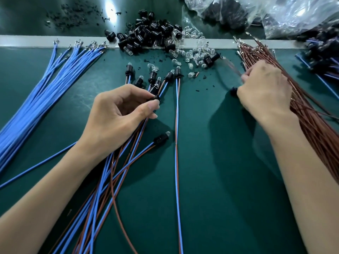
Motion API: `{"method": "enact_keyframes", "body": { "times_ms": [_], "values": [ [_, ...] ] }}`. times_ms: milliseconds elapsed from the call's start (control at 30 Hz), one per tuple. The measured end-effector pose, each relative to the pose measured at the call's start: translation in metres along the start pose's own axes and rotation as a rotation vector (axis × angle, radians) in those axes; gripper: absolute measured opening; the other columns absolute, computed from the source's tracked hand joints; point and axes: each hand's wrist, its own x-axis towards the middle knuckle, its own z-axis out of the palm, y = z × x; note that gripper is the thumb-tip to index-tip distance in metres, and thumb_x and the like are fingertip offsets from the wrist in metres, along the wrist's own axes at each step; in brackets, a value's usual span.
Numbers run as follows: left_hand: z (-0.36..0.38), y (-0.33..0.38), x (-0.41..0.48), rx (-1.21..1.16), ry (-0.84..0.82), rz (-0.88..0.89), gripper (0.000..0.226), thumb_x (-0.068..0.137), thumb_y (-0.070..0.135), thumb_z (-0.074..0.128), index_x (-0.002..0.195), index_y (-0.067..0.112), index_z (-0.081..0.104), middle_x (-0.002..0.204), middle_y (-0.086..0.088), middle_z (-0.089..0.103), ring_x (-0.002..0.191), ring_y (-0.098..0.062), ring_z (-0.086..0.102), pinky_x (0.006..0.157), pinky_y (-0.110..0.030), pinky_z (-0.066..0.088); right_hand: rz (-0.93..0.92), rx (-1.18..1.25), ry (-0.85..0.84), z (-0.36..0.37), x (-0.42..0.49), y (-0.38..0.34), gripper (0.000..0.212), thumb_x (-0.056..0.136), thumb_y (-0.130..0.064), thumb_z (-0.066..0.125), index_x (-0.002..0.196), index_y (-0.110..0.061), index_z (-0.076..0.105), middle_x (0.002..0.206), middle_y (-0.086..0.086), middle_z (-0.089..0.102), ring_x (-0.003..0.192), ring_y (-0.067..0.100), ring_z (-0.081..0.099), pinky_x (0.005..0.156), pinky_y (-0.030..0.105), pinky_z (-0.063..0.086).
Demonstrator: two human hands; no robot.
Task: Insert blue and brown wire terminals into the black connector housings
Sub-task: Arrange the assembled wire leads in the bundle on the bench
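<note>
Status: my left hand [117, 114] pinches one black housing [155, 98] between thumb and fingertips, above the middle of the table [220, 180], with the other fingers curled beneath. A blue and a brown lead run out of the far side of that housing.

My right hand [264, 92] is near the right edge, over the brown wire bundle [311, 125]. Its fingers are curled, with the back of the hand towards the camera. They appear to pinch a single brown wire [232, 67], which is blurred. A second housing [233, 90] shows at the thumb; I cannot tell how it is held.

Stock: the blue wire bundle [45, 92] fans along the left edge. Loose housings [146, 33] are heaped at the far edge, with clear bulbs [198, 55] just beside them.

Handling, as judged:
- The wires are light and limp, so a long free end will buckle. Grip the wire close behind the metal terminal.
- The terminals are thin and likely to bend. Push them in straight, without twisting.
- The housings are small, rigid and smooth. Hold them by the body and leave the cavity end uncovered.
</note>
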Motion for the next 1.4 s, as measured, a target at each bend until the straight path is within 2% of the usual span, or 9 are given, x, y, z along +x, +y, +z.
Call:
{"method": "enact_keyframes", "body": {
  "times_ms": [133, 267, 400, 500, 800, 967, 1133, 1233, 1400],
  "values": [
    [0.0, 0.003, -0.001, -0.037, -0.059, 0.033, 0.012, 0.079, 0.019, 0.066, 0.09, 0.017, 0.064, 0.084, -0.001, 0.072, 0.072, -0.009, 0.071, 0.071, -0.015, 0.052, -0.184, 0.044, 0.142, -0.02, -0.005, -0.028, 0.021, 0.095, -0.019, 0.055, 0.111, -0.006, 0.052, 0.079, 0.003, 0.044, 0.073, 0.022, 0.043, 0.059, 0.031, 0.029],
    [-0.002, 0.003, -0.003, -0.064, -0.094, 0.039, 0.012, 0.081, 0.022, 0.068, 0.09, 0.015, 0.064, 0.089, -0.005, 0.072, 0.08, -0.013, 0.071, 0.08, -0.029, 0.056, -0.211, 0.129, 0.026, -0.038, 0.0, -0.052, 0.018, 0.096, -0.019, 0.051, 0.11, -0.008, 0.054, 0.089, 0.001, 0.052, 0.08, 0.018, 0.05, 0.068, 0.032, 0.041],
    [-0.009, -0.003, -0.004, -0.216, -0.249, 0.098, 0.016, 0.082, 0.025, 0.067, 0.089, 0.011, 0.067, 0.124, -0.01, 0.063, 0.106, -0.03, 0.065, 0.095, -0.038, 0.05, -0.2, 0.929, -0.261, -0.048, -0.005, -0.085, 0.021, 0.098, -0.01, 0.045, 0.079, -0.011, 0.054, 0.071, 0.002, 0.061, 0.056, 0.002, 0.058, 0.056, 0.018, 0.048],
    [-0.017, -0.005, -0.002, -0.364, -0.352, 0.075, 0.018, 0.081, 0.037, 0.07, 0.092, 0.023, 0.071, 0.138, -0.013, 0.053, 0.115, -0.035, 0.06, 0.1, -0.034, 0.044, -0.111, 1.334, -0.357, -0.031, -0.009, -0.115, 0.017, 0.098, -0.005, 0.043, 0.083, -0.008, 0.05, 0.063, 0.003, 0.061, 0.045, 0.001, 0.052, 0.045, 0.014, 0.039],
    [-0.016, -0.006, 0.001, -0.294, -0.328, 0.05, 0.022, 0.081, 0.044, 0.068, 0.09, 0.024, 0.069, 0.097, 0.001, 0.067, 0.078, -0.014, 0.066, 0.077, -0.021, 0.051, 0.177, 1.959, -0.16, -0.005, -0.004, -0.102, 0.007, 0.095, 0.0, 0.05, 0.101, -0.003, 0.051, 0.071, 0.005, 0.062, 0.054, 0.006, 0.051, 0.048, 0.016, 0.04],
    [-0.011, -0.006, -0.002, -0.185, -0.327, 0.085, 0.041, 0.077, 0.051, 0.067, 0.088, 0.012, 0.062, 0.092, -0.003, 0.064, 0.074, -0.013, 0.061, 0.072, -0.029, 0.052, -0.394, 1.324, -0.626, 0.016, -0.044, -0.071, 0.013, 0.096, -0.013, 0.053, 0.091, -0.011, 0.065, 0.067, -0.01, 0.058, 0.058, 0.005, 0.042, 0.053, 0.017, 0.032],
    [-0.011, -0.006, -0.001, -0.116, -0.352, 0.133, 0.035, 0.08, 0.044, 0.066, 0.089, 0.01, 0.062, 0.092, -0.008, 0.064, 0.077, -0.018, 0.06, 0.072, -0.038, 0.051, -0.185, 1.445, -0.564, 0.02, -0.049, -0.066, 0.028, 0.101, -0.017, 0.045, 0.076, -0.009, 0.057, 0.067, -0.002, 0.062, 0.047, 0.006, 0.046, 0.043, 0.016, 0.033],
    [-0.005, -0.005, -0.002, 0.059, -0.379, 0.238, 0.02, 0.08, 0.029, 0.064, 0.086, 0.01, 0.064, 0.087, -0.002, 0.065, 0.075, -0.013, 0.06, 0.07, -0.026, 0.048, -0.289, 1.227, -0.65, 0.024, -0.056, -0.067, 0.033, 0.096, -0.031, 0.055, 0.072, -0.011, 0.065, 0.054, -0.007, 0.056, 0.045, 0.004, 0.044, 0.045, 0.014, 0.034],
    [-0.006, -0.003, 0.0, 0.124, -0.384, 0.271, 0.016, 0.08, 0.026, 0.063, 0.087, 0.013, 0.066, 0.089, 0.011, 0.065, 0.078, -0.001, 0.06, 0.073, -0.012, 0.044, -0.361, 1.445, -0.62, 0.023, -0.064, -0.074, 0.028, 0.097, -0.022, 0.052, 0.075, -0.011, 0.065, 0.057, -0.009, 0.057, 0.047, 0.006, 0.049, 0.045, 0.013, 0.037]
  ]
}}
